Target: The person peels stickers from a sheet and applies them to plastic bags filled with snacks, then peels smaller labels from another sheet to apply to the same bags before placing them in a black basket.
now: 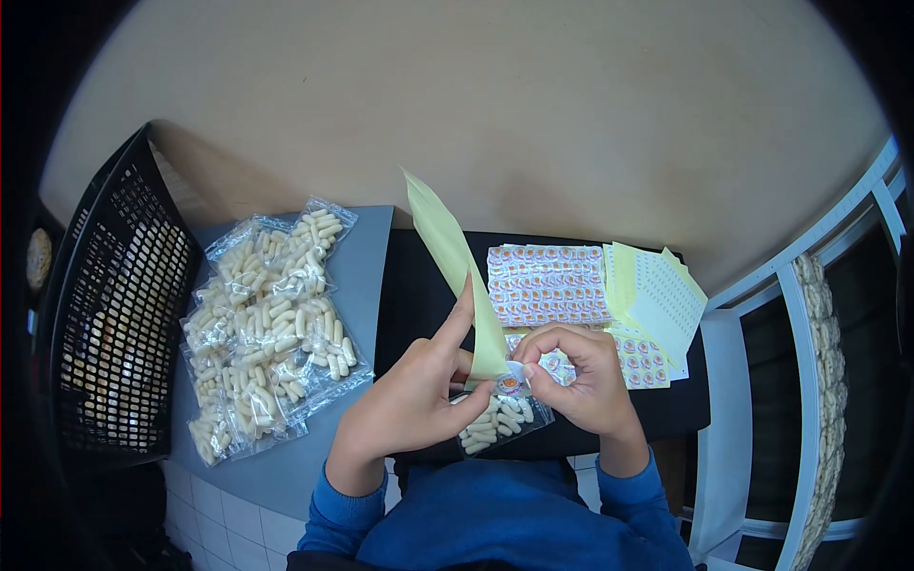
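Observation:
My left hand [419,390] holds a pale yellow sticker sheet [457,257] upright and bent, its lower end between thumb and fingers. At that end, a round sticker [512,380] with an orange print is pinched at its right edge by my right hand [576,376]. Whether the sticker is fully off the sheet, I cannot tell. Just below both hands lies a clear bag of off-white capsules [495,423], partly covered by them. Behind my right hand are sheets of printed round stickers [547,284] on the black surface.
Several clear bags of capsules [267,333] are piled on the grey table [367,247] at left. A black perforated basket [124,333] stands beyond them. Yellow backing sheets [666,295] lie at right, near a white-framed chair [728,409]. A wall [495,105] rises behind.

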Demonstrator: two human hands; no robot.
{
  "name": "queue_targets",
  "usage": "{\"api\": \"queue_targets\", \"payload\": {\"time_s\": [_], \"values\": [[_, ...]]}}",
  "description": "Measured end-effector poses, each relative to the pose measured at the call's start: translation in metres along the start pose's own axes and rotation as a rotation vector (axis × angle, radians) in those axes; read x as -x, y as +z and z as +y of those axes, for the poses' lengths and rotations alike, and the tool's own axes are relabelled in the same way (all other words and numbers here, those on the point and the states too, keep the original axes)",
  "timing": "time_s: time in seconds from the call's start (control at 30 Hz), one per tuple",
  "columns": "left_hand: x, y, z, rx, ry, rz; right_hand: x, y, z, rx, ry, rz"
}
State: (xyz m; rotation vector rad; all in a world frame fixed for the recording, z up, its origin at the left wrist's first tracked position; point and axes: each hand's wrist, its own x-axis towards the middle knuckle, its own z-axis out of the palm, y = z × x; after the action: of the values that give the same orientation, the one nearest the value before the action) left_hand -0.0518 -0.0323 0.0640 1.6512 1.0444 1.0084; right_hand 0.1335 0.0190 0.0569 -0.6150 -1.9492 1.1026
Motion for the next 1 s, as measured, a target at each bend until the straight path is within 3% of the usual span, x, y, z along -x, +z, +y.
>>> {"api": "queue_targets", "payload": {"time_s": [0.57,1.0], "values": [[0.004,-0.004,0.004,-0.036,0.024,-0.073,0.008,-0.004,0.0,-0.215,0.059,-0.009],[0.009,-0.011,0.009,0.265,0.011,-0.233,0.016,-0.005,-0.017,-0.491,0.171,-0.093]]}}
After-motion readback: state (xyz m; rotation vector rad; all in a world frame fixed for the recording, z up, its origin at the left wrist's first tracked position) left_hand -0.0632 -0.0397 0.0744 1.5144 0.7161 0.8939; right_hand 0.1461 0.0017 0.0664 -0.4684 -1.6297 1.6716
